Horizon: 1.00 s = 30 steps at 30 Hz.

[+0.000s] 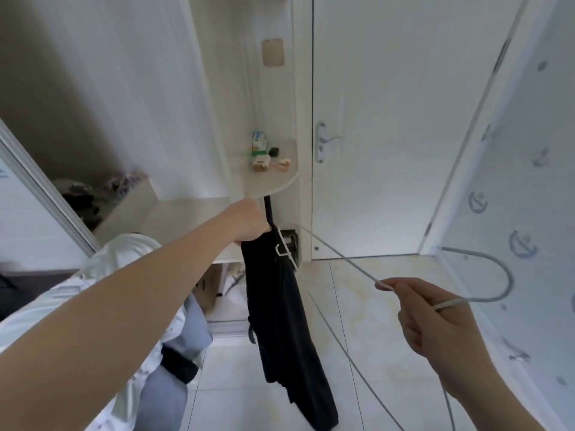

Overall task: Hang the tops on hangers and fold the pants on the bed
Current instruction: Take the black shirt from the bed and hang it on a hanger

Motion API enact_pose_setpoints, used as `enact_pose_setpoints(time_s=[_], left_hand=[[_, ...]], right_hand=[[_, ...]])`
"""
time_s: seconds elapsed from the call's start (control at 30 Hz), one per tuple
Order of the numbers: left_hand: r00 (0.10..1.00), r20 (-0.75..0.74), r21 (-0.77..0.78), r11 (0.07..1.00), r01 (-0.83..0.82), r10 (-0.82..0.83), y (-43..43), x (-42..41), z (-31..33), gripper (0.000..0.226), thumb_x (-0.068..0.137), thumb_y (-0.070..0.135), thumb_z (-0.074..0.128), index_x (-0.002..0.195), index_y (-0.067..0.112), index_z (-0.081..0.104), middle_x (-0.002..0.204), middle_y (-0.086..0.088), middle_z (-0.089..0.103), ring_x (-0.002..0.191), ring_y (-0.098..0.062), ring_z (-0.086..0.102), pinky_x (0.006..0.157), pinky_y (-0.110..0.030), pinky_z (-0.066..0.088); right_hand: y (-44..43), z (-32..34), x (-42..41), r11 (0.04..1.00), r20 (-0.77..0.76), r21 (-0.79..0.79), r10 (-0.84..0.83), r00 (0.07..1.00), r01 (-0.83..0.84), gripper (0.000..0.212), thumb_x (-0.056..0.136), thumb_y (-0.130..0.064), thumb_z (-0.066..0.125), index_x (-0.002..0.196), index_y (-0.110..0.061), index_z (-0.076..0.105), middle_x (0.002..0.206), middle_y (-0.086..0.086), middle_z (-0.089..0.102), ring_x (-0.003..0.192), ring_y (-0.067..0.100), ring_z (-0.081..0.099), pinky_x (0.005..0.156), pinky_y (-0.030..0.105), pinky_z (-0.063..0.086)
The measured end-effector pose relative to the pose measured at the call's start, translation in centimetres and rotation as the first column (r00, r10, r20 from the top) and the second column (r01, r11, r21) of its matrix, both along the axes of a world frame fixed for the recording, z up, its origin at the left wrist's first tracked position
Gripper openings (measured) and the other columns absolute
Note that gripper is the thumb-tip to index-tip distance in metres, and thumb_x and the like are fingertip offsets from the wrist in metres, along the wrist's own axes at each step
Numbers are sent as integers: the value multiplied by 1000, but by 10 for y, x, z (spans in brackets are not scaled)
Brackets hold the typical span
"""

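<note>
While you are holding the top (280,306) up by its strap below the shelf (273,185), your left hand (249,222) is gripping the dark fabric at its upper end, fingers curled round it. Your right hand (435,312) is pinching the hanger (339,256) at its neck, the hook curving away to the right. The top is hanging free above the floor (373,321), near the door (373,119), with one hanger tip reaching into it just below your left hand. You are, it seems, threading the first shoulder. The next move is calling for that arm to slide fully under the strap, then for the other shoulder to be drawn over the far arm without the strap slipping off.
</note>
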<state>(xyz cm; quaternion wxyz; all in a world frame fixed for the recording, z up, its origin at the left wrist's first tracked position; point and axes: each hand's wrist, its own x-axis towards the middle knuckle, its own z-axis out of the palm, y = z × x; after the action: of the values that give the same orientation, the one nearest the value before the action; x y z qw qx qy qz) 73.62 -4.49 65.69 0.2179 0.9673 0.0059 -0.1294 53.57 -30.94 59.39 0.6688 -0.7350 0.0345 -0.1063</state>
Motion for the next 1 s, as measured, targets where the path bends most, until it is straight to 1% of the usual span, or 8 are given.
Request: enact_pose_setpoints(time_s=[0.2,0.4,0.5,0.6,0.7,0.8,0.87,1.0], left_hand=[[994,-57,-214,973,84,-98,-12,-25,-4,27,96,23,63,94,-1,75,76,-12,63,69,-23,65,72,-34,61],[931,73,-66,929,364,-359,-24,-58,25,39,100,30,59,90,-6,69,65,-6,48,58,-15,42,61,-27,33],[876,100,-29,878,477,-472,-34,-75,37,42,101,33,56,81,-2,64,63,-7,46,56,-14,41,60,-29,33],[845,145,-70,847,528,-515,-42,-85,44,40,101,33,57,64,18,62,54,7,47,49,-7,42,54,-20,34],[843,170,-162,830,534,-510,-41,-90,44,47,101,28,59,54,34,62,44,16,46,40,0,42,45,-10,31],[846,157,-186,826,533,-510,-37,-95,37,28,100,30,60,76,37,73,54,21,60,48,4,53,52,-7,36],[829,151,-130,821,556,-538,-36,-98,32,21,99,36,59,90,29,77,71,15,70,65,0,62,64,-17,43],[774,194,64,795,603,-602,-22,-105,27,61,88,77,32,83,27,67,75,0,63,71,-17,61,68,-42,46]], right_hand=[[-9,-8,-14,990,-5,-137,38,999,-38,29,102,-21,54,94,-35,78,46,-6,32,42,11,27,41,19,24],[-11,19,-3,942,88,-326,118,989,-83,26,101,-25,59,94,-45,74,48,-13,49,44,3,41,44,8,30],[-6,33,10,885,100,-445,198,975,-134,23,100,-26,58,95,-44,72,63,-4,63,52,5,51,49,16,40],[8,36,27,866,41,-439,287,957,-241,21,100,-25,58,90,-33,74,66,7,61,53,7,45,52,18,36],[29,28,34,867,12,-393,336,942,-305,22,101,-17,56,90,-23,74,66,-7,64,59,0,51,58,12,38],[38,20,34,928,79,-270,286,955,-256,24,101,-11,57,87,-19,74,55,-23,56,55,-4,52,55,5,36],[37,19,33,960,143,-182,239,960,-212,21,98,-11,60,85,-18,76,53,-23,54,53,-3,52,53,4,35],[28,20,30,984,216,-75,172,961,-159,19,91,-18,60,81,-19,76,50,-19,51,48,1,46,51,8,34]])
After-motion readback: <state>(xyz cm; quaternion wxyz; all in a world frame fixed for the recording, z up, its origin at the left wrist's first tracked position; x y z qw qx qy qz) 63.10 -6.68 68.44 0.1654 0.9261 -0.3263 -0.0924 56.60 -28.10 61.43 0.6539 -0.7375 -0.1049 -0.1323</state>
